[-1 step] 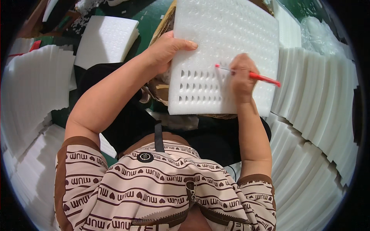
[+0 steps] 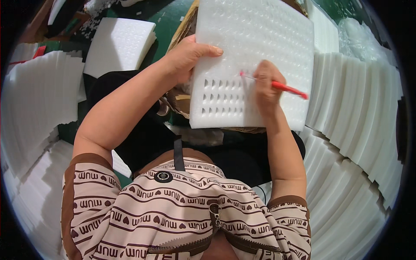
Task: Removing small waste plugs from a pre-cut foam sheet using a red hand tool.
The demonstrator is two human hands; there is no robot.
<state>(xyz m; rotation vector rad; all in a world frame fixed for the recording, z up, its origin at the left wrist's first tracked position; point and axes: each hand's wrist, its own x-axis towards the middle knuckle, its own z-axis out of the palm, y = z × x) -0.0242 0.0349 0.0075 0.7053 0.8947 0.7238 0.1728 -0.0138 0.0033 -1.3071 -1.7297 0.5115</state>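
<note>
One bare left hand (image 2: 189,56) clasps the left edge of a single thick, white, rectangular foam board (image 2: 251,39), its thumb on top. Just right of and below that grip run three rows of small dark openings (image 2: 221,96) in the board. Farther right, one bare right hand (image 2: 268,84) is clenched around one slim red-handled tool (image 2: 290,89), its pink tip toward the left hand; whether the tip touches foam, I cannot tell. This fist blocks part of the board's surface.

Well left of the left grip are layered white foam sheets (image 2: 34,108), then one pale foam block (image 2: 119,45); below the grip shows a brown cardboard box (image 2: 183,105). Right of the fist are more packed white sheets (image 2: 351,95) and crumpled clear plastic (image 2: 362,41).
</note>
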